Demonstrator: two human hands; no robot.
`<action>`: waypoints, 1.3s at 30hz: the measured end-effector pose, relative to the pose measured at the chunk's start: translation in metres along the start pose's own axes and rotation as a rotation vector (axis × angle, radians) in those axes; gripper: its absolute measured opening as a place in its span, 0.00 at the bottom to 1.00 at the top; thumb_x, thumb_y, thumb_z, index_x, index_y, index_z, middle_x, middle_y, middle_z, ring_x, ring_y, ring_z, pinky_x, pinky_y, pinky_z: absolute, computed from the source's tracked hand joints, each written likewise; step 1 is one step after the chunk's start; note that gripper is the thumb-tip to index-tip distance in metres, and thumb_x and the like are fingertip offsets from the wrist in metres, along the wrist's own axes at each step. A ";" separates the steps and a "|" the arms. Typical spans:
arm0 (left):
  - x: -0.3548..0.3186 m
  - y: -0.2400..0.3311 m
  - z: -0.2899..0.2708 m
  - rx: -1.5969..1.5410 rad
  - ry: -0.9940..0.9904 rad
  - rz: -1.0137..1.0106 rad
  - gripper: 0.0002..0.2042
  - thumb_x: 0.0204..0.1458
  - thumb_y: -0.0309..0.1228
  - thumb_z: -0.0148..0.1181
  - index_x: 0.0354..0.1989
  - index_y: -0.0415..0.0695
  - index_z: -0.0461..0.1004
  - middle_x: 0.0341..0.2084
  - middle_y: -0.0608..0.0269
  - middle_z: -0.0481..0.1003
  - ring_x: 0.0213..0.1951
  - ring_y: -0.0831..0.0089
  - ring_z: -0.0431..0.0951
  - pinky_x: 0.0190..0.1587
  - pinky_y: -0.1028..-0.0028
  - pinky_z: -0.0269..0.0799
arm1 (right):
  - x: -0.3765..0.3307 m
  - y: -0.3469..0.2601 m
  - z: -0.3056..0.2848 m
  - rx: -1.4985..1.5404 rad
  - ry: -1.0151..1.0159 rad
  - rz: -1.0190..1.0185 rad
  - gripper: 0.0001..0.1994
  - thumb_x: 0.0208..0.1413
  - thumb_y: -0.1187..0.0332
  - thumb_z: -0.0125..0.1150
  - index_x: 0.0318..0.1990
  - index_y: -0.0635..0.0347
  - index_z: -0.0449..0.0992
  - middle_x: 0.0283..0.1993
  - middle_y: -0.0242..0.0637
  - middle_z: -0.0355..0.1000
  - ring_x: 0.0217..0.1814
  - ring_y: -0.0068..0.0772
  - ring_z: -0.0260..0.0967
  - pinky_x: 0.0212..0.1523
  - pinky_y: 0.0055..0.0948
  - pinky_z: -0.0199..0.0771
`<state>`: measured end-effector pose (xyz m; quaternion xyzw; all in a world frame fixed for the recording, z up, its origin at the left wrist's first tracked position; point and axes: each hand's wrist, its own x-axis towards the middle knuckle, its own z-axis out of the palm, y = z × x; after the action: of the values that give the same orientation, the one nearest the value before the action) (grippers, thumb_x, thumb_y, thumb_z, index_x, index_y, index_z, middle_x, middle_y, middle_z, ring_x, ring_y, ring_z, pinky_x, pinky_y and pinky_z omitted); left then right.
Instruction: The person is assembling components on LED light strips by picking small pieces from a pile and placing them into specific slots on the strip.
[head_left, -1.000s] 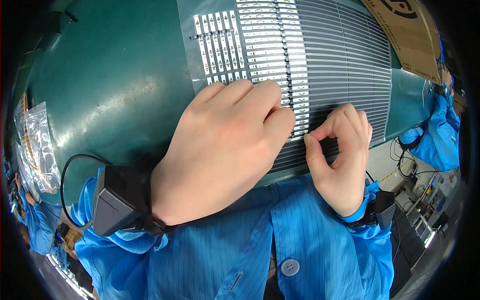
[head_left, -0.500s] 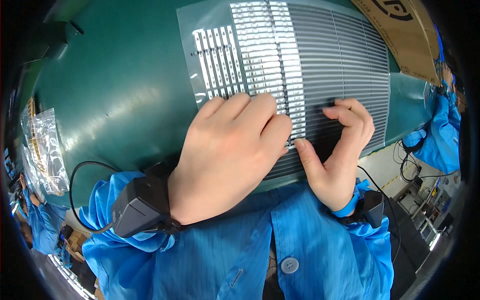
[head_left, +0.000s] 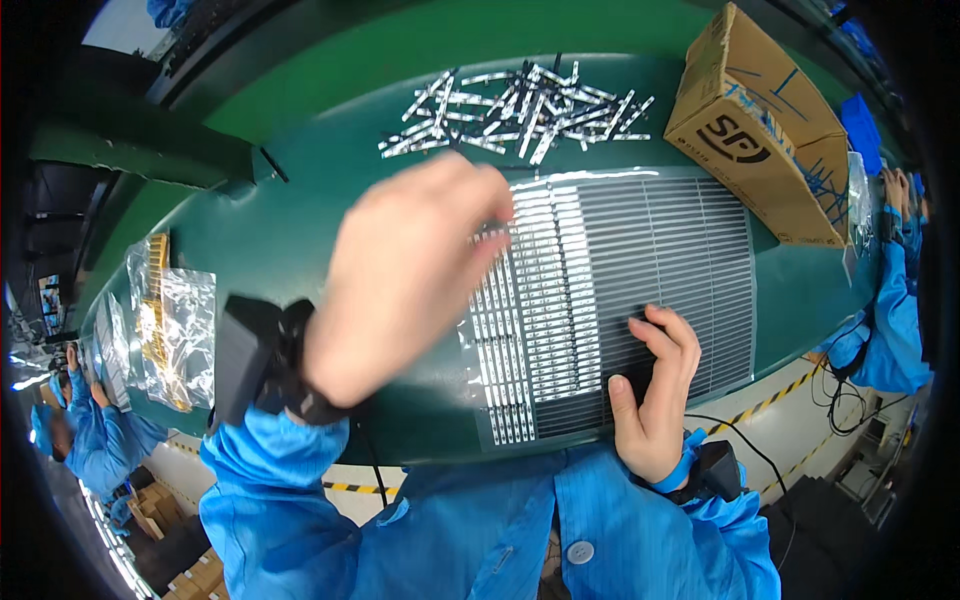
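Observation:
My left hand [head_left: 408, 275], blurred by motion, is raised over the left part of a flat sheet with dark grey stripes [head_left: 680, 250]. Its fingertips are smeared, so whether anything is in them cannot be made out. White strips with small dark parts [head_left: 560, 290] lie in close rows on the sheet's left half, some turned lengthwise [head_left: 505, 385]. My right hand [head_left: 655, 400] rests at the near middle of the sheet, thumb and fingers apart, holding nothing. Beyond the sheet lies a loose heap of similar strips [head_left: 530, 108].
An open cardboard box [head_left: 755, 140] stands at the far right. Clear plastic bags [head_left: 190, 330] with a golden strip [head_left: 155, 310] lie at the left on the green table [head_left: 270, 250]. Other people in blue work at both sides. A cable runs from my right wrist.
The view has tipped up, bringing the heap and more of the box into sight. My left hand has left the strips near the right hand and moved away and leftward; the right hand stays.

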<state>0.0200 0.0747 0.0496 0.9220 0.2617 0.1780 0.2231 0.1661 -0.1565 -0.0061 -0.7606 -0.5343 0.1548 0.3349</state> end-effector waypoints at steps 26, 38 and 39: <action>0.032 -0.010 -0.006 0.157 0.102 0.096 0.05 0.47 0.26 0.64 0.29 0.45 0.72 0.22 0.64 0.76 0.27 0.62 0.78 0.37 0.65 0.70 | 0.008 -0.011 -0.021 0.499 0.145 0.031 0.12 0.54 0.77 0.59 0.47 0.66 0.73 0.50 0.45 0.69 0.52 0.38 0.69 0.58 0.34 0.66; -0.037 0.047 -0.010 0.335 -0.003 0.654 0.09 0.45 0.29 0.65 0.35 0.45 0.75 0.32 0.70 0.77 0.35 0.76 0.79 0.34 0.76 0.68 | 0.041 -0.026 -0.022 1.297 -0.427 0.486 0.08 0.68 0.67 0.55 0.42 0.62 0.76 0.32 0.25 0.71 0.32 0.13 0.62 0.34 0.15 0.64; -0.036 0.047 -0.011 0.344 -0.016 0.681 0.09 0.46 0.29 0.64 0.37 0.43 0.76 0.32 0.68 0.77 0.36 0.77 0.80 0.34 0.77 0.68 | 0.040 -0.026 -0.020 1.292 -0.414 0.489 0.08 0.68 0.67 0.55 0.42 0.62 0.76 0.32 0.25 0.71 0.32 0.13 0.62 0.34 0.15 0.64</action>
<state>0.0048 0.0219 0.0752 0.9815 -0.0354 0.1881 -0.0048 0.1749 -0.1215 0.0313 -0.4633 -0.2027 0.6515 0.5655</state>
